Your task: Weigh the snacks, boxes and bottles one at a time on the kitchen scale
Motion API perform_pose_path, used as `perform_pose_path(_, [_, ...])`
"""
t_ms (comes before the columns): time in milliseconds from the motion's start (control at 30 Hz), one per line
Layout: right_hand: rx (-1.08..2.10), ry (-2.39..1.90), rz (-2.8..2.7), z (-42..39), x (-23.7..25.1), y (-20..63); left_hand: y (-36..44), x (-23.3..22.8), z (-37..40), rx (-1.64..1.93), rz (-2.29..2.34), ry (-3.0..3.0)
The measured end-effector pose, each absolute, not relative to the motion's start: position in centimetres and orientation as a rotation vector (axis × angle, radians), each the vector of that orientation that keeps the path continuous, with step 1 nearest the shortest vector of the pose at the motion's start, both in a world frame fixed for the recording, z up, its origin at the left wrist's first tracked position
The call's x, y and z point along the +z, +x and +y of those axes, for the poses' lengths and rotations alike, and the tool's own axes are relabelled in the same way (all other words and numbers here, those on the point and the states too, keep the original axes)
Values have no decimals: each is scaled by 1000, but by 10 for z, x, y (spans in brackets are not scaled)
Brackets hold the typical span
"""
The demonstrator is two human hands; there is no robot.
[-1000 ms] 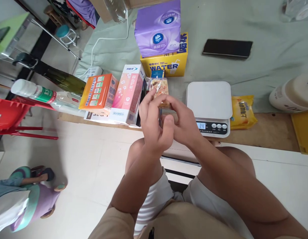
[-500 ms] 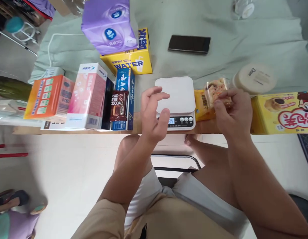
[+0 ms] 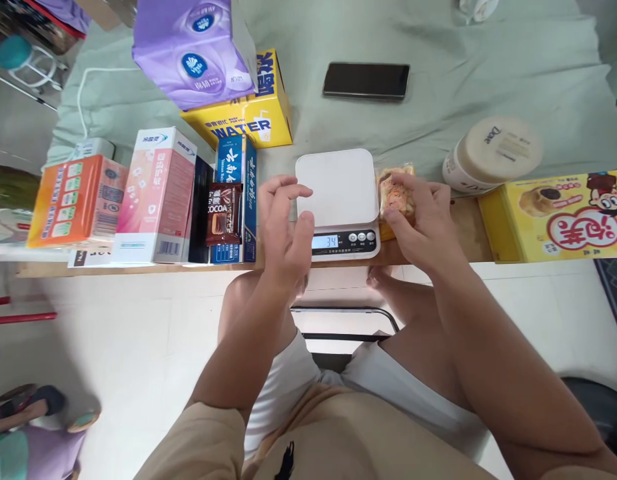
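A white kitchen scale (image 3: 337, 187) stands at the table's front edge, its platform bare and its lit display reading what looks like 34. My left hand (image 3: 286, 230) is at the scale's left side, fingers apart and curved, holding nothing. To the right of the scale, my right hand (image 3: 421, 217) grips a pastry in a clear wrapper (image 3: 396, 195) between thumb and fingers. Beneath that pastry a yellow packet (image 3: 387, 232) is mostly hidden.
Left of the scale stand a blue box (image 3: 249, 200) with a cocoa snack packet (image 3: 223, 213), a pink box (image 3: 156, 197) and an orange pack (image 3: 76, 200). Behind are purple tissues (image 3: 193, 57), a yellow box (image 3: 276, 127) and a phone (image 3: 366, 81). Rightward: a Dove jar (image 3: 493, 153), another yellow box (image 3: 563, 217).
My right hand has brought the wrapped pastry left and down, onto or just over the yellow packet beside the scale. My left hand stays open by the scale. The view has shifted slightly.
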State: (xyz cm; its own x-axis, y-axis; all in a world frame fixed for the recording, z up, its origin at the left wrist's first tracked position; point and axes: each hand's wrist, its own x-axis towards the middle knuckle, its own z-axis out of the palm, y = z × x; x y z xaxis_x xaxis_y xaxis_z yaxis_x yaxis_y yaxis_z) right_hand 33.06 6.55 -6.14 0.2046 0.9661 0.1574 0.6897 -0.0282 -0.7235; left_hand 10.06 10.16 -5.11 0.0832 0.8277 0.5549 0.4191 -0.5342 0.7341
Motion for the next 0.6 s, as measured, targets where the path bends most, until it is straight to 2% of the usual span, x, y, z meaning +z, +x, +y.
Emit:
perform_pose_path(233, [644,-1672,-1389,62,-62,334,93,-60,105,1116,1393,1592])
perform_pose_path(433, [743,-1598,-1386,62,-60,326,90,-64,107,1118,1390,1580])
perform_pose_path(500, [627,-1591,-1400,62,-58,325,89,-63,107,1203,1374,1661])
perform_pose_path(600, [292,-1521,-1382,62,-50,320,87,-56,103,1414,1275,1877])
